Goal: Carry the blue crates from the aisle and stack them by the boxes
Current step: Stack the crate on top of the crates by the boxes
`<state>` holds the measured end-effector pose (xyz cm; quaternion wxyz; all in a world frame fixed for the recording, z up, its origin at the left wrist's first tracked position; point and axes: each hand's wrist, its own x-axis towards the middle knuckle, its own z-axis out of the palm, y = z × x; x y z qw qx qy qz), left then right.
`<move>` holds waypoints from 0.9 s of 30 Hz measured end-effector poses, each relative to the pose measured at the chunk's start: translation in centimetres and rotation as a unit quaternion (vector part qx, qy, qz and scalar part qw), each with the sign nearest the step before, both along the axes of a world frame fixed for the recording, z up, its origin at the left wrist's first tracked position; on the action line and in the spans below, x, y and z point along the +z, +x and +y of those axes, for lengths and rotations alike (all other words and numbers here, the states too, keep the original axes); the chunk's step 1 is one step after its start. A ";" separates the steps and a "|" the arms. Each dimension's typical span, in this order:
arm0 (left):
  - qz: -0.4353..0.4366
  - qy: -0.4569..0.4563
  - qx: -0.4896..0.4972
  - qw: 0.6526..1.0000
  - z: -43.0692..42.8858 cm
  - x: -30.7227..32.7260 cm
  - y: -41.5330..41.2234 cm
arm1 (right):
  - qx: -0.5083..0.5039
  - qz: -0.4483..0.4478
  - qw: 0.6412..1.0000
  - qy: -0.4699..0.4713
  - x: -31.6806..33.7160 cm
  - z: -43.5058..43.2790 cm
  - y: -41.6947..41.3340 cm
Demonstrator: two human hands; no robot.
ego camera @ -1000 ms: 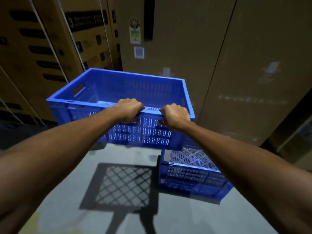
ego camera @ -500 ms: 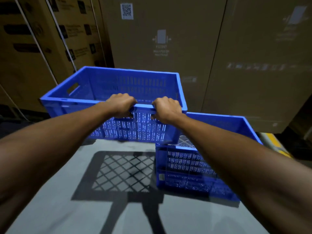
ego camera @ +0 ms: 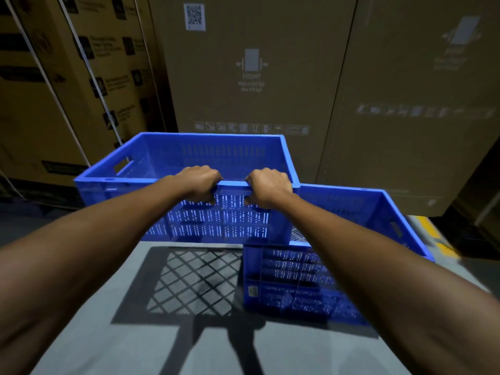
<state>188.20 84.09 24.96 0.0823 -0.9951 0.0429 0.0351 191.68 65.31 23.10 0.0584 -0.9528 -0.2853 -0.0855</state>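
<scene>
The left hand (ego camera: 201, 182) and right hand (ego camera: 269, 186) curl tightly over the near rim of the blue slotted plastic crate (ego camera: 216, 155), which is held in the air. Within 1 second it came nearer the tall brown cardboard boxes (ego camera: 251, 104). Its corner now overlaps the 2nd blue plastic crate (ego camera: 297, 282) standing below, so stacking seems close.

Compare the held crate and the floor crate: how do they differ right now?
The held crate hangs off the ground, left hand and right hand gripping its near rim; the floor crate rests untouched on the floor. The held crate is left of and higher than the floor crate. Both are blue, slotted, open-topped.
</scene>
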 end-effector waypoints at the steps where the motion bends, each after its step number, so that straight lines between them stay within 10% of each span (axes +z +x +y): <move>1: -0.001 -0.001 -0.003 1.000 -0.5 -0.1 0.3 | -0.003 -0.002 1.000 0.001 0.0 -0.5 0.2; 27: 0.003 -0.017 -0.011 1.000 -8.8 -0.2 4.1 | -0.060 0.004 0.998 -0.015 -0.6 -8.4 3.8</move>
